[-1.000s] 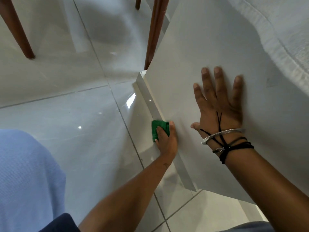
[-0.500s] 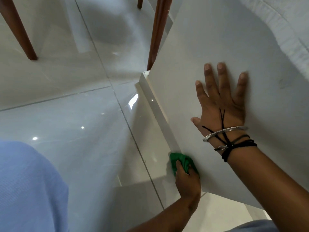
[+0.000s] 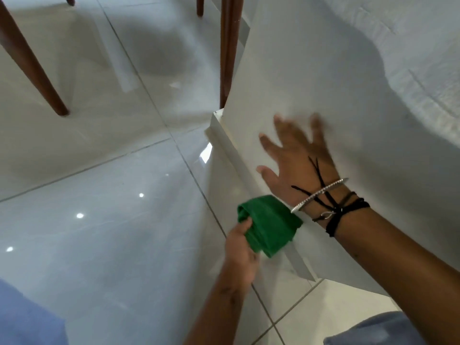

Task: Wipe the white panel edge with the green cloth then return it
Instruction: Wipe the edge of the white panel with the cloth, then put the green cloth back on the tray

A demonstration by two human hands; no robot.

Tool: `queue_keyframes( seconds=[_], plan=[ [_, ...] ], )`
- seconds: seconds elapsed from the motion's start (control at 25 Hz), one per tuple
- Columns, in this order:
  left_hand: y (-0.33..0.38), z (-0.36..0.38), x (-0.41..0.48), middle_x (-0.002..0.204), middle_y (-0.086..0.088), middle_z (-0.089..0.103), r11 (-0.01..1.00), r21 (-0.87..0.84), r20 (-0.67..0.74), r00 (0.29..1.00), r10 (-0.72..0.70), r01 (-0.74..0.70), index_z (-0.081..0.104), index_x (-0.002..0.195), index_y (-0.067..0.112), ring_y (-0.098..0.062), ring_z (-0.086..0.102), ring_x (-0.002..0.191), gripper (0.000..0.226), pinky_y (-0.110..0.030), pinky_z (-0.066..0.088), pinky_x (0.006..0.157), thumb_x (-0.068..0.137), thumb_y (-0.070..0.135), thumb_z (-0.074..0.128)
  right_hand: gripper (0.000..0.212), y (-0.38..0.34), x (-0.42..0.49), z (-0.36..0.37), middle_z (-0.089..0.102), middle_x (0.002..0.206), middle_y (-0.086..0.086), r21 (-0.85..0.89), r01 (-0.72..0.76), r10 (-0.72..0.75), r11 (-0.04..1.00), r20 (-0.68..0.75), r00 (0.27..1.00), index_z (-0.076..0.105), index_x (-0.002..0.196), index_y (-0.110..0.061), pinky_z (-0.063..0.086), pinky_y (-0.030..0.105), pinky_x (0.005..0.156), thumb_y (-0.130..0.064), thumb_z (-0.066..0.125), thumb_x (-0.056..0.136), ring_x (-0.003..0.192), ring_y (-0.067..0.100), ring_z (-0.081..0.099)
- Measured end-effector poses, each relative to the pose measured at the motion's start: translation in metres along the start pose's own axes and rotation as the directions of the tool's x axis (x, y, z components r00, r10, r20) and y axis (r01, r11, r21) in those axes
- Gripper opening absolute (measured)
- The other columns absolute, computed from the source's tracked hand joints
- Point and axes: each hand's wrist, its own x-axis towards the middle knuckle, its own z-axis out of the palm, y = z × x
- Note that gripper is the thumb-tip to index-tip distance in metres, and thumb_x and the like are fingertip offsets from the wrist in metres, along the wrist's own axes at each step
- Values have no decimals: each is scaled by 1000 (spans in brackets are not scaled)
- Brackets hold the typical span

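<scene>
Glossy pale tiled floor (image 3: 99, 195) fills the frame's left; brown wooden legs (image 3: 29, 66) and the white panel (image 3: 323, 83) stand on it.

Left hand (image 3: 240, 247) grips green cloth (image 3: 268, 224) beside white panel (image 3: 323, 83)

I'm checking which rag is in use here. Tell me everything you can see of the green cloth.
The green cloth is a plain, solid green fabric, soft-looking and bunched into loose folds rather than spread flat. The left hand holds it by its lower left part, thumb on top. It sits at the slanted edge of the white panel, near that edge's lower end; actual contact can't be confirmed. Its upper right corner lies just under the right hand's wrist and silver bangle.
</scene>
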Motion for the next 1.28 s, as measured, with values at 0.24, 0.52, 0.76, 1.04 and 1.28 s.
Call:
queue_keyframes(
  seconds=[0.24, 0.52, 0.76, 1.04, 1.28],
  plan=[
    [165, 20, -113, 92, -11, 78, 981, -82, 59, 981, 183, -178, 82, 90, 14, -29, 76, 79, 37, -34, 61, 67, 82, 28, 48, 74, -51, 7, -54, 58, 141, 1, 863, -493, 114, 105, 482, 868, 54, 137, -23, 47, 48, 106, -62, 65, 75, 130, 25, 55],
    [271, 79, -281, 106, -11, 80, 878, 437, 34, 980, 198, -193, 77, 107, 14, -27, 77, 98, 24, -37, 63, 73, 87, 27, 72, 42, -77, -17, -196, 70, 95, 27, 732, -554, 7, -397, 606, 795, 70, 96, 6, 59, 48, 68, -24, 79, 67, 79, 34, 71],
    [351, 138, -413, 107, -15, 77, 790, 593, -210, 918, 337, -155, 67, 115, 3, -24, 75, 88, 34, -30, 61, 66, 83, 8, 77, 19, -71, -18, -377, 72, 85, 14, 739, -571, 6, -358, 614, 790, 68, 84, -8, 58, 39, 46, 5, 76, 73, 66, 26, 70],
    [467, 220, -410, 104, -19, 76, 601, 763, -104, 873, 476, -236, 68, 91, 10, -26, 74, 83, 24, -37, 64, 76, 77, -7, 77, 15, -75, 79, -458, 72, 85, 12, 789, -539, 261, -295, 609, 749, 67, 79, -13, 58, 44, 78, -5, 78, 73, 79, 28, 68],
    [537, 238, -284, 102, -14, 77, 286, 947, -69, 778, 624, -146, 70, 103, 2, -34, 74, 96, 27, -47, 61, 84, 79, 9, 79, 22, -94, 219, -408, 76, 96, 12, 743, -667, 318, 59, 619, 718, 72, 87, -12, 56, 37, 85, -31, 77, 75, 94, 32, 70]
  ],
)
